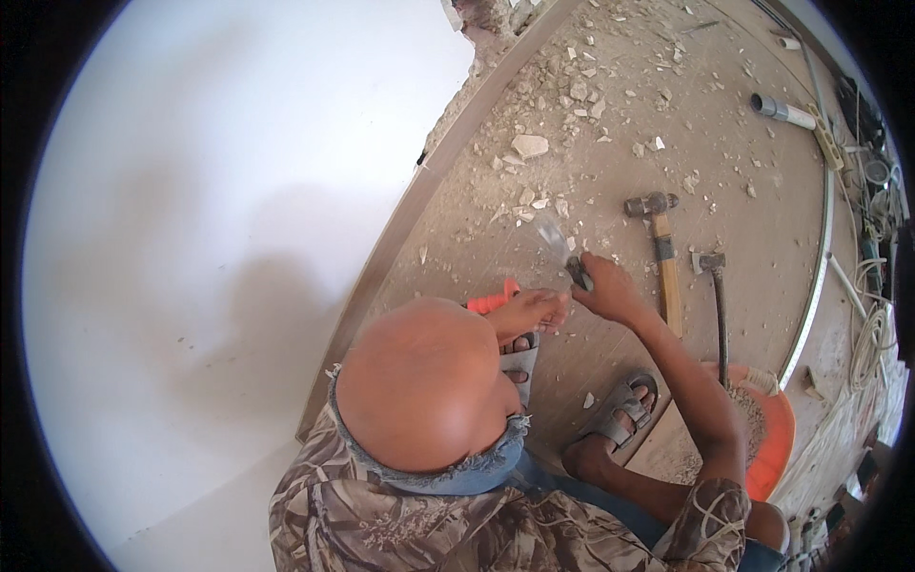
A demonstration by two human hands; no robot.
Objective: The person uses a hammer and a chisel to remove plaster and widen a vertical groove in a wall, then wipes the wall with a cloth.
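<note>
My right hand (610, 288) is closed round the dark handle of a scraper (555, 240). Its pale blade is smeared by motion and points at the rubble on the floor. Close beside it, my left hand (531, 313) has its fingers curled; what they hold, if anything, is hidden. Partly behind the left hand and my bare knee shows an orange grip with a flared guard (491, 300); I cannot tell whether the hand touches it. A hammer with a wooden handle (664, 257) lies right of my hands, and a small dark hatchet (718, 305) leans with its handle over an orange bucket (774, 448).
A white wall (229, 238) with a tan baseboard (419, 191) runs along the left, broken open at the top. Broken plaster chunks (530, 146) litter the floor. At the right lie a grey-and-white pipe (783, 112), a spirit level (827, 143) and coiled cable (869, 348).
</note>
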